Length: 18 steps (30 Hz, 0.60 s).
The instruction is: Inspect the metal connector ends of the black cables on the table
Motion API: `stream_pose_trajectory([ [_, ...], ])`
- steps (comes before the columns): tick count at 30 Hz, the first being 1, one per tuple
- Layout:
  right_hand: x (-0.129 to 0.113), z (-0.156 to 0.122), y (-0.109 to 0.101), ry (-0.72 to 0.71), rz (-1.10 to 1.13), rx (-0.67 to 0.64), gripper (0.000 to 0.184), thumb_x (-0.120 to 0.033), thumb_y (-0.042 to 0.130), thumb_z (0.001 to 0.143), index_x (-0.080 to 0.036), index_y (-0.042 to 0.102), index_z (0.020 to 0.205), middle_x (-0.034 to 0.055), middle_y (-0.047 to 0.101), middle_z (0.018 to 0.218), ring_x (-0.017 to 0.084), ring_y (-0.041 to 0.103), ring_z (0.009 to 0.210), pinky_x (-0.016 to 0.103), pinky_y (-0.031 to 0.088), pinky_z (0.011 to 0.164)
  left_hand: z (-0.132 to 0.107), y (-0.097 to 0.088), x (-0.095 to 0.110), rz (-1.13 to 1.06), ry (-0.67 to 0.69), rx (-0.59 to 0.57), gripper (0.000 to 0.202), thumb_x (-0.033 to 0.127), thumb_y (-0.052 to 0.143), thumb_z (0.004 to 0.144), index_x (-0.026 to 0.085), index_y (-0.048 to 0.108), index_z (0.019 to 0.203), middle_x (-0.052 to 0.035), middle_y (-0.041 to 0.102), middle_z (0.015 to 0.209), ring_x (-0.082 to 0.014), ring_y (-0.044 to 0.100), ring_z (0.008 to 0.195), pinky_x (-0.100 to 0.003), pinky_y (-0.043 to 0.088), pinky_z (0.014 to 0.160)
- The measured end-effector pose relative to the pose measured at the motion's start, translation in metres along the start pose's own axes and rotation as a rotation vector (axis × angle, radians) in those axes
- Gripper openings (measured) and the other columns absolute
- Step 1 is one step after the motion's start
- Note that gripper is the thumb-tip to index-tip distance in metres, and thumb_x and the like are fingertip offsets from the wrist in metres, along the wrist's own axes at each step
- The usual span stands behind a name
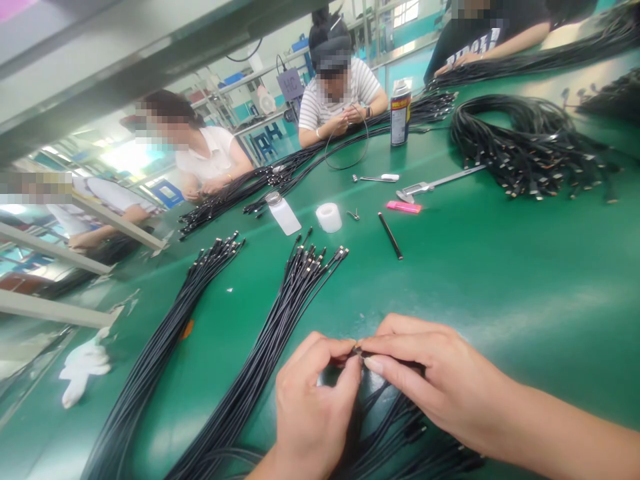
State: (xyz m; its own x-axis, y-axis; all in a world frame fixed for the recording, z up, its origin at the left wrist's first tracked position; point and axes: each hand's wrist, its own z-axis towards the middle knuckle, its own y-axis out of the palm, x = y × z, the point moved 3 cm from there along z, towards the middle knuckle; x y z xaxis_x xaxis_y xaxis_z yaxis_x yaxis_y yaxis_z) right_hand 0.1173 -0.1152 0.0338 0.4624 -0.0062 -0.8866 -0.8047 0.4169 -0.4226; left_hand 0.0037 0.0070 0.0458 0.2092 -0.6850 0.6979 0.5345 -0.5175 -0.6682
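Near the front of the green table, my left hand (317,393) and my right hand (435,363) meet fingertip to fingertip. Both are closed in a pinch on a small dark cable connector (358,353), mostly covered by the fingers. Under and beside my right hand lie loose black cables (400,423) with plugs at their ends. To the left of my left hand stretches a bundle of black cables (273,333), its plug ends pointing away from me. A second black bundle (173,320) runs alongside it, farther left.
Beyond my hands lie a black rod (390,235), white tape roll (329,217), white bottle (285,215), pink item (404,207), caliper (440,184) and spray can (400,115). A cable heap (525,143) sits back right, a white glove (85,365) left. Several people sit across.
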Motion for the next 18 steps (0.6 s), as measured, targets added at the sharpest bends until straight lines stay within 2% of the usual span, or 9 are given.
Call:
stream_pose_trajectory([
  [5, 0.0009, 0.0002, 0.0001, -0.009, 0.011, 0.01, 0.023, -0.018, 0.049, 0.099, -0.023, 0.073, 0.099, 0.0014, 0.064, 0.086, 0.015, 0.059, 0.08, 0.028, 0.045, 0.071, 0.0015, -0.0006, 0.0012, -0.014, 0.045, 0.028, 0.009, 0.014, 0.066, 0.083, 0.021, 0.072, 0.081, 0.0022, 0.067, 0.073, -0.0128, 0.063, 0.067, -0.022, 0.049, 0.063],
  [12, 0.0002, -0.0008, -0.0002, -0.006, 0.015, 0.01, 0.026, -0.017, 0.051, 0.098, -0.026, 0.073, 0.105, 0.0003, 0.064, 0.083, 0.015, 0.058, 0.078, 0.028, 0.044, 0.07, 0.0009, -0.0007, -0.0002, -0.02, 0.042, 0.016, 0.009, 0.015, 0.067, 0.083, 0.022, 0.072, 0.082, 0.0039, 0.066, 0.074, -0.0109, 0.062, 0.068, -0.021, 0.049, 0.064],
  [18, 0.0009, -0.0003, -0.0003, 0.002, -0.004, 0.007, 0.025, -0.019, 0.049, 0.099, -0.025, 0.074, 0.098, 0.0005, 0.063, 0.083, 0.015, 0.058, 0.078, 0.028, 0.044, 0.069, -0.0003, -0.0004, -0.0018, -0.017, 0.022, -0.001, 0.009, 0.016, 0.067, 0.084, 0.023, 0.072, 0.081, 0.0044, 0.066, 0.073, -0.011, 0.062, 0.067, -0.022, 0.048, 0.064],
])
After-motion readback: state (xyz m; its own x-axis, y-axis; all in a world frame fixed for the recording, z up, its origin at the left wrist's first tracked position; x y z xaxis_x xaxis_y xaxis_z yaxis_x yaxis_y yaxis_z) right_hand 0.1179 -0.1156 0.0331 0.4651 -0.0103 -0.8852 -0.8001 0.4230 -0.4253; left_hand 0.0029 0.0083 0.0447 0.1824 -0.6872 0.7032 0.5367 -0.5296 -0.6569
